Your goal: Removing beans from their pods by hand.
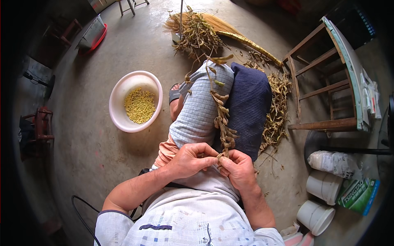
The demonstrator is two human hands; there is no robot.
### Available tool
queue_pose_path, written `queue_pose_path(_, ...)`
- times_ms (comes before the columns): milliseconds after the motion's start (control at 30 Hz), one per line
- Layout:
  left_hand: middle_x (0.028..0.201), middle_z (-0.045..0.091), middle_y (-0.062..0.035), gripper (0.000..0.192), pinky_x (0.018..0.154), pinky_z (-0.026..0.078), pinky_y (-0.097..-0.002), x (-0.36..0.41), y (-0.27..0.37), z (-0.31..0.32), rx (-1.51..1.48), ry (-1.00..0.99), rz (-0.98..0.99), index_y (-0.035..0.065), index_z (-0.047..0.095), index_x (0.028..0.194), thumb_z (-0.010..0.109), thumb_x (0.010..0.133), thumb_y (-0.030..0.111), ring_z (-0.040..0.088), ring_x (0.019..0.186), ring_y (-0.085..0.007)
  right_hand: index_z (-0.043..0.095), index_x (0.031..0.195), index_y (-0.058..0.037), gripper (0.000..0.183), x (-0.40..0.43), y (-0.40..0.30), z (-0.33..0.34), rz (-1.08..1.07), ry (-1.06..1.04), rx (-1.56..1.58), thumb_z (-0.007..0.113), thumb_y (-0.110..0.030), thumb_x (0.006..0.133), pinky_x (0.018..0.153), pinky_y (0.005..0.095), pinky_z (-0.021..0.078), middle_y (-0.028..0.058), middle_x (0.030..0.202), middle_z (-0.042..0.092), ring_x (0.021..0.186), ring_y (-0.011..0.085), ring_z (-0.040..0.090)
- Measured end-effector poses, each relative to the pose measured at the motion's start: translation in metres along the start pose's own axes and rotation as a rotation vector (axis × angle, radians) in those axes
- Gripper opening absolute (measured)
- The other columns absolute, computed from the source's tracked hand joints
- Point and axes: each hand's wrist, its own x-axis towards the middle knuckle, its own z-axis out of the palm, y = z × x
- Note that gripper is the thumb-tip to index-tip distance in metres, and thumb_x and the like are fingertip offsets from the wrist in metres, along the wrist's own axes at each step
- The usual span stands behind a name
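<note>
A dried soybean stalk with brown pods (222, 115) lies across my lap, over the light checked cloth and the dark blue ribbed cloth. At its near end my left hand (197, 160) pinches a pod between thumb and index finger. Touching the same pod, my right hand (238, 167) holds the end of the stalk. A white plastic basin (115, 106) stands on the floor to the left, with shelled yellow-green soybeans (139, 106) in its bottom. Whether the pinched pod is split cannot be seen.
A heap of soybean plants (200, 33) lies beyond my knees by a straw broom (234, 27). Pods and stalks (277, 107) cover the floor on the right, near a wooden-framed table (320, 123). White buckets (323, 186) lie at lower right. A red basin (101, 38) is at upper left.
</note>
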Motion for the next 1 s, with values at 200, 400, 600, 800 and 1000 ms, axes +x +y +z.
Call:
queue_pose_path(200,0.084,0.067,-0.0011,0.016,0.061,0.050,-0.0199,0.001,-0.001,-0.002,0.005,-0.013,0.005,-0.0005,0.067,0.102,0.069,0.092,0.012,0.058,0.070,-0.0042,0.062,0.096,0.0029,0.007,0.000,0.001,0.000,-0.021,0.008,-0.034,0.063,-0.004,0.093,0.053,0.0230,0.0419,0.0069,0.077,0.061,0.058,0.0088,0.050)
queue_pose_path(400,0.084,0.068,-0.0019,0.015,0.060,0.050,-0.0196,0.001,0.003,-0.004,0.001,-0.037,-0.012,-0.0001,0.068,0.100,0.070,0.092,0.013,0.059,0.068,-0.0045,0.062,0.096,0.0028,0.007,-0.003,0.002,0.000,-0.034,0.009,-0.079,0.063,-0.004,0.093,0.054,0.0234,0.0427,0.0067,0.077,0.062,0.059,0.0089,0.051)
queue_pose_path(600,0.082,0.067,-0.0013,0.016,0.058,0.050,-0.0196,0.001,0.001,-0.002,0.017,-0.023,-0.006,-0.0005,0.068,0.099,0.069,0.092,0.014,0.059,0.068,-0.0047,0.059,0.092,0.0011,0.004,-0.002,0.004,0.004,-0.063,0.059,-0.163,0.062,-0.002,0.092,0.052,0.0227,0.0417,0.0046,0.076,0.060,0.058,0.0072,0.049)
queue_pose_path(800,0.082,0.064,-0.0026,0.021,0.059,0.050,-0.0210,0.001,0.000,-0.001,0.013,-0.010,0.010,-0.0021,0.066,0.101,0.062,0.096,0.019,0.059,0.067,-0.0067,0.060,0.095,-0.0011,0.003,-0.001,0.006,0.009,-0.068,0.076,-0.162,0.061,-0.004,0.093,0.051,0.0180,0.0380,-0.0027,0.074,0.057,0.059,0.0016,0.047)
queue_pose_path(1000,0.081,0.062,-0.0040,0.027,0.059,0.052,-0.0227,0.003,0.002,-0.003,-0.062,-0.031,-0.088,-0.0030,0.062,0.107,0.054,0.101,0.022,0.060,0.066,-0.0092,0.059,0.094,0.0000,0.004,0.000,0.005,0.011,-0.052,0.076,-0.129,0.061,-0.004,0.093,0.050,0.0184,0.0376,-0.0018,0.074,0.058,0.058,0.0024,0.047)
